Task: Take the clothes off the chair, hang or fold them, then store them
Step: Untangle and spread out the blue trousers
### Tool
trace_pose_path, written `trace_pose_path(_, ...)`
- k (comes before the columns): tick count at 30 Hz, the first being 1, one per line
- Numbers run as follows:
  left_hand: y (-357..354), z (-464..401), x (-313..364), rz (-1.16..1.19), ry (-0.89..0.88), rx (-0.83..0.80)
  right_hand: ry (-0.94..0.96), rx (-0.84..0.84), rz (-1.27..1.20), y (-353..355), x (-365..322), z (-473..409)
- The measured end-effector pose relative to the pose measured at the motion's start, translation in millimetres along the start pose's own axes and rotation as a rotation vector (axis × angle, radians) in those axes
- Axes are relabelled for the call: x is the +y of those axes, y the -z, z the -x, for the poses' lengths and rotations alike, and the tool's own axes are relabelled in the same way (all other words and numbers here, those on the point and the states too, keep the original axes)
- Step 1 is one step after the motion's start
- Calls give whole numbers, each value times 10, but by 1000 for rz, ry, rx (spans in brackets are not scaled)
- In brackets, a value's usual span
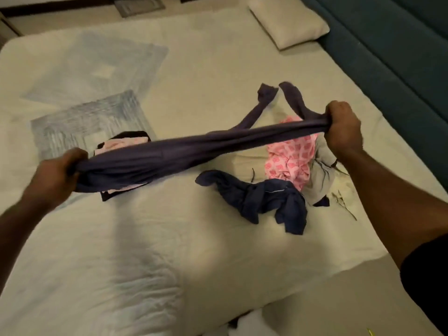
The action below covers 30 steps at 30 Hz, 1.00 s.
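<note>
A dark purple garment (194, 149) is stretched in the air above the bed (194, 251). My left hand (57, 174) grips its bunched left end, and my right hand (343, 128) grips the right end. Two loose legs of the garment trail past my right hand onto the sheet. Under the left end lies a small folded stack (121, 141) of pink and dark cloth, partly hidden. To the right sits a crumpled pink patterned garment (291, 156) with grey cloth (322, 175) beside it. A crumpled navy garment (264, 200) lies in front of those.
A white pillow (288, 23) rests at the far right corner of the bed. A dark teal upholstered headboard (392, 57) runs along the right side. Pale blue square patterns (97, 69) mark the sheet at the far left. Some dark and white cloth shows at the bed's near edge (242, 322).
</note>
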<state>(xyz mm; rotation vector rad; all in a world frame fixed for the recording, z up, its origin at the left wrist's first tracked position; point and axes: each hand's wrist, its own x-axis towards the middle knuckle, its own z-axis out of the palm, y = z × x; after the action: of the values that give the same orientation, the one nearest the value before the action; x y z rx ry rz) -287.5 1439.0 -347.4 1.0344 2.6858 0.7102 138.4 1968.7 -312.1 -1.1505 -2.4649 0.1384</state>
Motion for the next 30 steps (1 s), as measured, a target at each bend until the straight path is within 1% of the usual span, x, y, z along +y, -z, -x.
trace_pose_path(2, -222, 318, -101, -128, -80, -205, 45, -101, 80, -199, 178, 290)
trace_pose_path(4, -498, 607, -378, -282, -155, -327, 21, -140, 187, -404, 384, 623)
trace_pose_path(6, -715, 899, -757, -353, -144, -398, -46, -220, 246, -585, 579, 1017)
trace_pose_path(7, -811, 1061, -891, -371, -133, -426, -34, -290, 255, -672, 627, 1239)
trace_pose_path(9, -938, 1369, -1008, -424, -96, -477, 75, -407, 239, -823, 659, 1687)
trace_pose_path(10, -1023, 1516, -1089, -485, -86, -482, 130, -451, 189, -912, 677, 1910)
trace_pose_path(11, -1103, 1635, -1184, -542, -63, -482, 159, -489, 130, -985, 693, 2126)
trace_pose_path(12, -1162, 1725, -1209, -585, -20, -536, 170, -529, 97, -1070, 707, 2359)
trace_pose_path(14, -1306, 1847, -1257, -647, 3, -558, 132, -731, 159, -1228, 753, 2761)
trace_pose_path(15, -1404, 1901, -1243, -691, 3, -619, 137, -885, 224, -1280, 783, 2936)
trace_pose_path(16, -1488, 1907, -1131, -766, 13, -725, 122, -1037, 257, -1322, 839, 3081)
trace_pose_path(17, -1591, 1877, -987, -810, 18, -808, 73, -1161, 268, -1316, 857, 3188)
trace_pose_path(18, -1715, 1835, -829, -796, 11, -850, 24, -1206, 219, -1321, 862, 3263)
trace_pose_path(19, -1862, 1778, -647, -737, -4, -868, -35, -1171, 141, -1303, 846, 3314)
trace_pose_path(20, -2008, 1745, -473, -686, -44, -857, -124, -1075, 42, -1308, 830, 3356)
trace_pose_path(21, -2202, 1692, -264, -655, -111, -857, -252, -968, -29, -1273, 860, 3384)
trace_pose_path(22, -2344, 1666, -88, -651, -158, -856, -350, -875, -76, -1264, 853, 3364)
trace_pose_path(25, -2856, 1571, 566, -617, -262, -876, -594, -707, -113, -1272, 924, 3298)
trace_pose_path(27, -3222, 1486, 1131, -522, -312, -902, -711, -592, -119, -1302, 1061, 3215)
trace_pose_path(30, -3710, 1422, 1853, -281, -280, -948, -803, -479, -166, -1439, 1277, 2980)
